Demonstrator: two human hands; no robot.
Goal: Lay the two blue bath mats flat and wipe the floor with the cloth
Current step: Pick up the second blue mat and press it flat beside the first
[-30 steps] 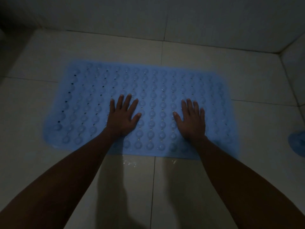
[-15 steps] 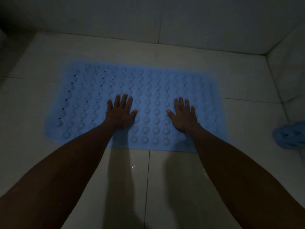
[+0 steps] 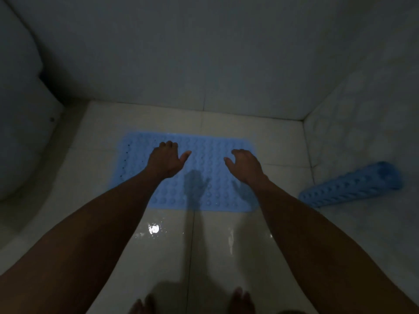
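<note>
Dim, tiled bathroom corner. Left hand (image 3: pixel 166 160) raised above the flat blue rubber bath mat with rows of round bumps (image 3: pixel 204 173), fingers loosely curled downward, thumb stuck out toward the other hand, nothing held. Right hand (image 3: pixel 244 164) likewise lifted over the same mat, fingers drooping in a relaxed curl, thumb pointing inward, gripping nothing. Shadows of both hands cast on the mat just nearer than the palms, set apart from the hands themselves, so no contact with the surface. Mat spread flat on the glossy pale floor tiles (image 3: pixel 204 245), reaching beyond the fingertips toward the far grey wall (image 3: pixel 204 64) and out past each wrist to either side; small dark holes visible along the edge beyond the left hand. Well off to the right of the right hand, a second blue bumpy bath mat rolled into a tube (image 3: pixel 351 184), lying on the floor against the side wall. Beyond the left forearm, a rounded white fixture (image 3: pixel 20 132), too dark to identify. Wet gleam on the tiles between the forearms, nearer than the mat. Bare toes (image 3: pixel 240 300) at the bottom edge.
</note>
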